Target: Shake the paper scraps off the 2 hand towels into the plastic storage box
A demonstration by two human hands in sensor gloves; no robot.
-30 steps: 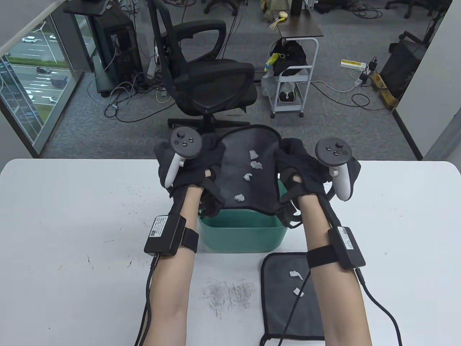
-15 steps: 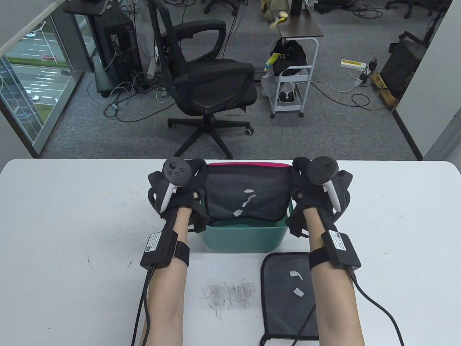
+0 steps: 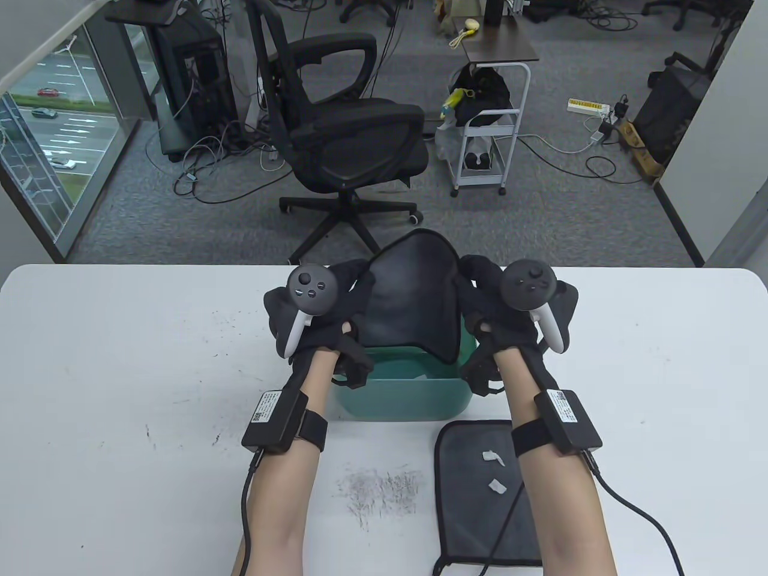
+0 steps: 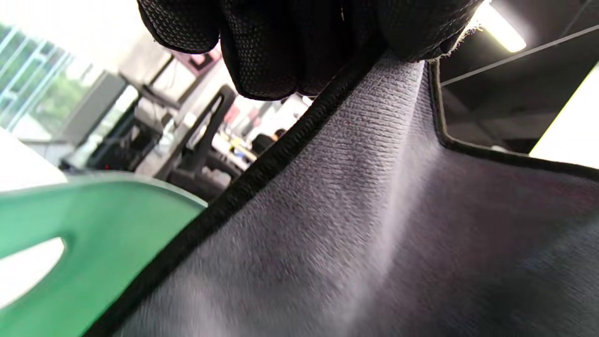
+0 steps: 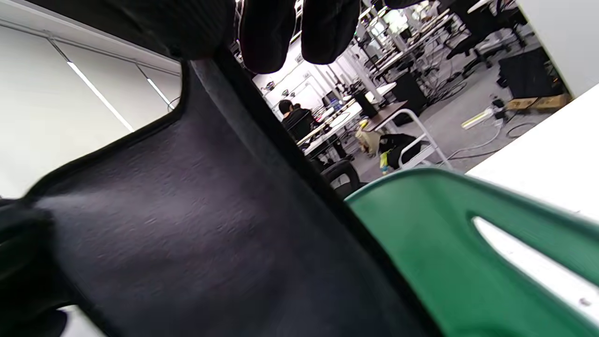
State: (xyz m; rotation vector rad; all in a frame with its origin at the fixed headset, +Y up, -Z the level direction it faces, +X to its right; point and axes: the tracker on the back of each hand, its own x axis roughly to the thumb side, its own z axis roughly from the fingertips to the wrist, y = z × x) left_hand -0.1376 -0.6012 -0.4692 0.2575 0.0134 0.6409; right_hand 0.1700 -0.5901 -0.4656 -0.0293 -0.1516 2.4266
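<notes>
On the white table (image 3: 120, 372) the green plastic storage box (image 3: 401, 401) sits in the middle as before. Above it hangs the dark hand towel (image 3: 411, 300), now raised again with its far edge humped upward, where half a second ago it lay stretched flat over the box; the white scraps seen on it then no longer show on its surface. The left hand (image 3: 318, 312) pinches its left edge and the right hand (image 3: 516, 312) its right edge, fingers curled round the hem. The second hand towel (image 3: 474, 498) lies unmoved at near right, two paper scraps (image 3: 493, 458) on it.
</notes>
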